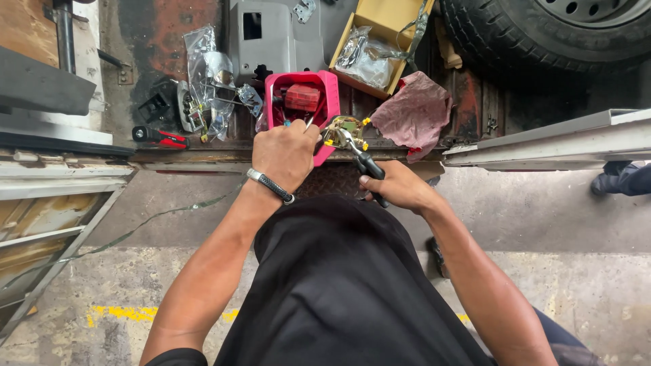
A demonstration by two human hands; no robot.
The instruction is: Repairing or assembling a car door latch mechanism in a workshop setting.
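Now I count two hands: left hand [285, 152] gripping a thin tool over one pink bin [327, 88], right hand [397, 186] clamping black-handled pliers [363, 159] on one brass part [342, 129]; one maroon rag [413, 112] beside.

Rusty truck bed [169, 27], pink tray [329, 88] centre, cardboard box [380, 20] far, maroon rag [415, 108] right, plastic bags [210, 81] left, tyre [542, 34] far right

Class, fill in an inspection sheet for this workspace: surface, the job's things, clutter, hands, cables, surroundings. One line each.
Surface: rusty metal bed, worn and stained.
Job's things: yellowish metal part; black-handled pliers gripping it; pink tray holding red pieces.
Clutter: plastic bags, cardboard box, reddish rag, grey panel, red-handled tool.
Hands: left hand at the tray's near edge, holding a thin tool; right hand holding the pliers.
Cables: nothing seen.
Surroundings: tyre, concrete floor with yellow marks.
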